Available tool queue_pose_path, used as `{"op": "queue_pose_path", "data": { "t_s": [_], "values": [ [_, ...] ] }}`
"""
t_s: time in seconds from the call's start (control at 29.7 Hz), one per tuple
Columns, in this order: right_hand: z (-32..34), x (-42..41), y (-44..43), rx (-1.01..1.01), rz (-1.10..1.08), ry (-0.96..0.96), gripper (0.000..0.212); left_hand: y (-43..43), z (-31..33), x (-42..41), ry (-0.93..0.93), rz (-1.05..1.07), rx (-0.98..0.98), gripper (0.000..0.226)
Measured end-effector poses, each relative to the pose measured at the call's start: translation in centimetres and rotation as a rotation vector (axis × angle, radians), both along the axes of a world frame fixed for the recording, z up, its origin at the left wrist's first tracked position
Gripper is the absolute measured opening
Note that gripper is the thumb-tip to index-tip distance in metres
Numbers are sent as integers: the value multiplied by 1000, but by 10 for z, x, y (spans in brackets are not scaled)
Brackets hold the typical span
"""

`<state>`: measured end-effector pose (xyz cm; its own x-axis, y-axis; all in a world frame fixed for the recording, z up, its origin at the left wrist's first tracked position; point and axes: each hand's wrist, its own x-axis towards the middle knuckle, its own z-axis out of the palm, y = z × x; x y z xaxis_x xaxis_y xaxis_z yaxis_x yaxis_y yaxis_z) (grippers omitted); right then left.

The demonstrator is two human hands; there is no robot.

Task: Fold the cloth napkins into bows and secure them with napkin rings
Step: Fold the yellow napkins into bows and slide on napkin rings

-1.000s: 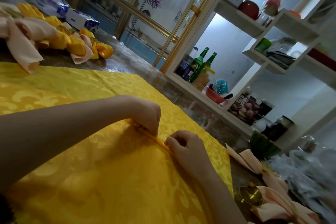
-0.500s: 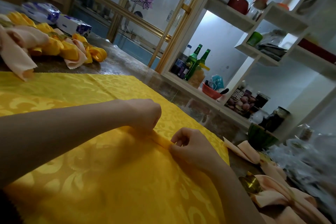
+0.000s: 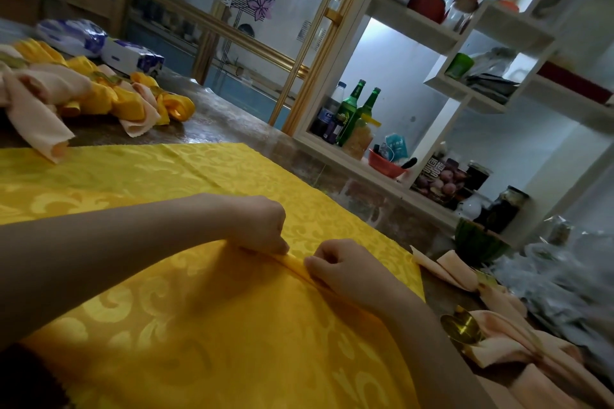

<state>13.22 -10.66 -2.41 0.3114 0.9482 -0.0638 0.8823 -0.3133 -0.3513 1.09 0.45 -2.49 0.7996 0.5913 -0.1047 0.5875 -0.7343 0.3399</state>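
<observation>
- Napkin (image 3: 216,325): yellow damask with a scroll pattern, spread flat on the table (image 3: 212,123).
- Left hand (image 3: 262,226), right hand (image 3: 345,267): each grip pinches the narrow raised pleat (image 3: 294,263) between them.

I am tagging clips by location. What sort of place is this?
Likely a home kitchen or dining room, though a small restaurant is possible: open white shelves holding green bottles and jars, and a stone counter where a yellow napkin is being folded.
</observation>
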Motion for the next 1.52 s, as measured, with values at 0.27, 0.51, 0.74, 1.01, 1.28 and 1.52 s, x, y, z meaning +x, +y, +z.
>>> {"op": "queue_pose_path", "data": {
  "t_s": [0.27, 0.51, 0.74, 1.01, 1.28, 1.52],
  "values": [
    [7, 6, -5, -42, -25, 101, 12, 5, -2, -4, -78, -14, -41, 25],
    [9, 3, -7, -59, -49, 54, 15, 6, 1, -6, -53, -68, 84, 26],
    [-1, 3, -2, 180, 29, -256, 14, 2, -1, -8, -117, -98, 329, 18],
    [7, 5, -4, 48, 51, -71, 7, 7, -4, -12, -128, -108, 141, 18],
    [5, 9, -3, 38, -12, 31, 6, 12, -2, -15, -166, -39, -3, 26],
    [5, 7, -5, 1, -29, 59, 13, 9, -2, -11, -157, -35, 1, 25]
  ]
}}
